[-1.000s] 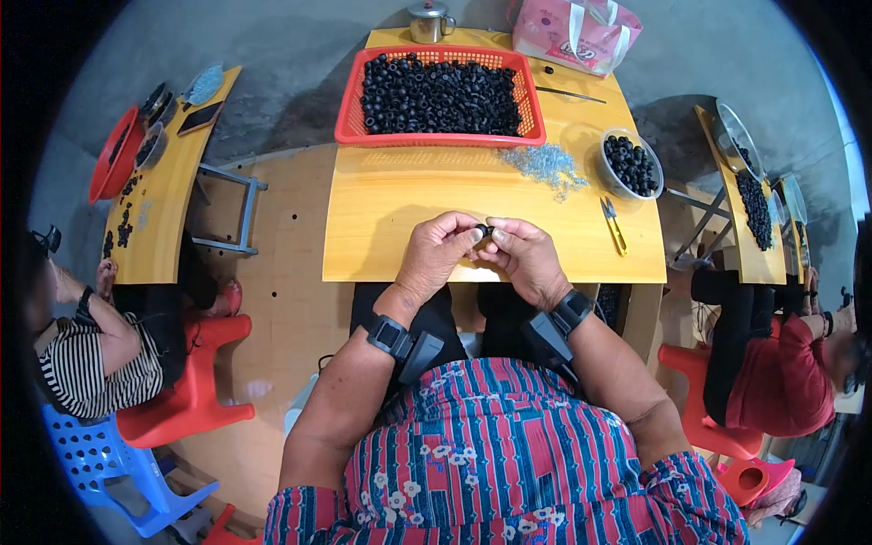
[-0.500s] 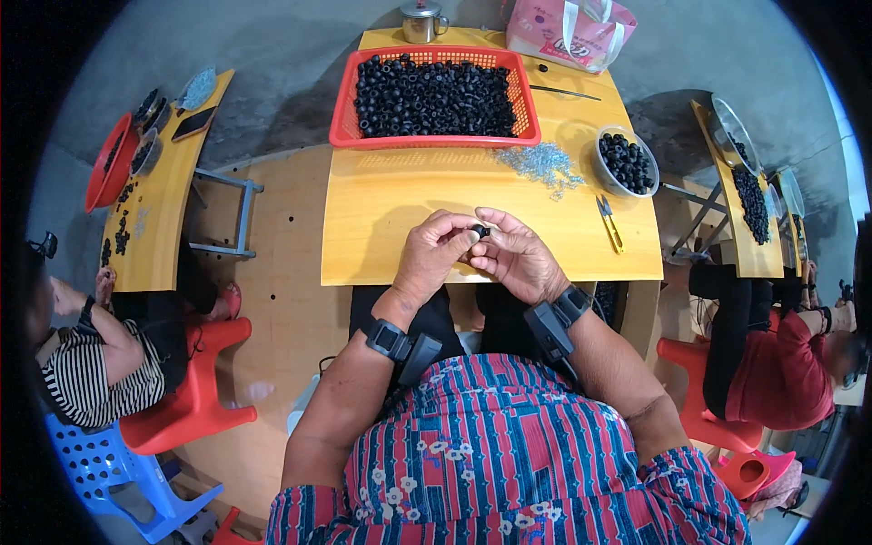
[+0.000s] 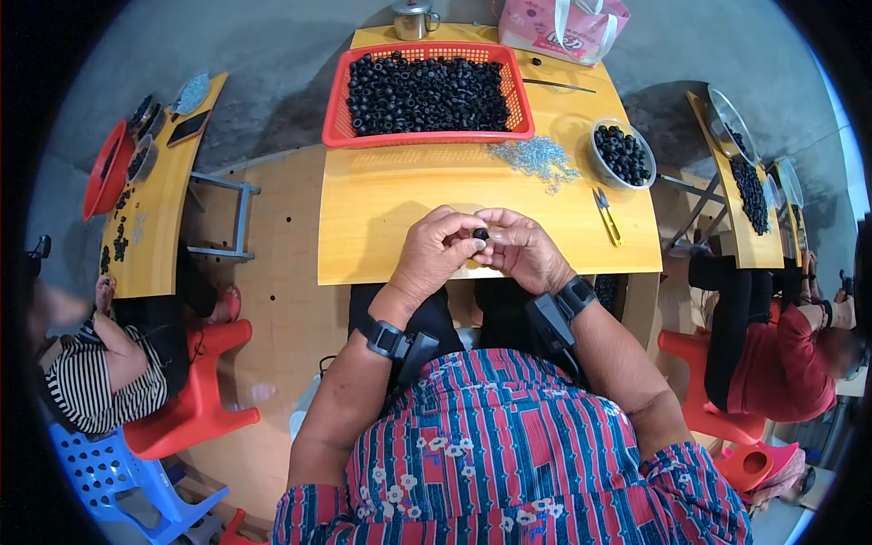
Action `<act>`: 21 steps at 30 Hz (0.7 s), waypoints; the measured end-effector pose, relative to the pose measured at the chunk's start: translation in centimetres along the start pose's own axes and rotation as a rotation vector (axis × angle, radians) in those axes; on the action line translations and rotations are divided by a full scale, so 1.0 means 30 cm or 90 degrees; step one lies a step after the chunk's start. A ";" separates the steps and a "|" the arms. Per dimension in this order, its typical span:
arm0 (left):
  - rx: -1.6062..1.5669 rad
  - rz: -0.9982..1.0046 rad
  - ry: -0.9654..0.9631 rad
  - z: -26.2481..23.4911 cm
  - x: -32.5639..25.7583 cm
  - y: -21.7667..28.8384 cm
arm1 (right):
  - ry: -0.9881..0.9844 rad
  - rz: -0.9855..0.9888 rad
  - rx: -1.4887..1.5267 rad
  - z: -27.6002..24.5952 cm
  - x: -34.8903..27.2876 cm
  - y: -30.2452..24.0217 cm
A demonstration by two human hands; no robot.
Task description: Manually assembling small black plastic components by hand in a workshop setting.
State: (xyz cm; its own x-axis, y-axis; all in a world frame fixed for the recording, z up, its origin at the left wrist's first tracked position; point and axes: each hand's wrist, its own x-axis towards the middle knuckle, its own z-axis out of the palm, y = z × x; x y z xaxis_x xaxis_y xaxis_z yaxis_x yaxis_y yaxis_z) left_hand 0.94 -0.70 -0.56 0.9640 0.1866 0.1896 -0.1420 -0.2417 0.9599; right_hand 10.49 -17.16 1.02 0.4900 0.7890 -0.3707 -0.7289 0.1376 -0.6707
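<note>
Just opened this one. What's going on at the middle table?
A seated person pinches a small black part in the left hand; the right hand's fingertips are at it, their grip unclear. On the yellow table, a red basket of black pieces sits beyond, with clear bits, a bowl and yellow-handled snips toward the right.

Piece [image 3: 480, 234] between fingers [image 3: 467, 246], basket [image 3: 427, 139] behind, bowl [image 3: 626, 184] right.
</note>
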 end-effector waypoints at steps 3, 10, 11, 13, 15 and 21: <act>-0.008 -0.006 -0.007 -0.007 0.002 0.001 | -0.042 0.025 0.011 -0.023 0.006 0.001; -0.064 -0.039 0.006 -0.011 0.003 -0.013 | 0.001 0.061 0.001 0.008 0.007 -0.022; -0.057 -0.040 0.009 -0.012 0.002 -0.015 | -0.003 0.067 0.013 0.008 0.009 -0.021; -0.042 -0.041 0.015 -0.015 0.000 -0.023 | -0.012 0.078 0.036 0.010 0.015 -0.017; -0.060 -0.060 0.016 -0.018 -0.002 -0.012 | -0.020 0.083 0.019 0.006 0.015 -0.018; -0.076 -0.060 0.050 -0.014 -0.009 -0.009 | -0.034 0.116 -0.033 -0.007 0.023 -0.025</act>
State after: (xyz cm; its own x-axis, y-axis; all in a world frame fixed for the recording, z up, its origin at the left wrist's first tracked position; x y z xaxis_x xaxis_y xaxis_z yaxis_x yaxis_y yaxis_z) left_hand 0.62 -0.28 -0.80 0.9545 0.2779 0.1080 -0.0812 -0.1059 0.9910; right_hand 11.48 -16.83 1.13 0.3254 0.8287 -0.4553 -0.7765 -0.0406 -0.6289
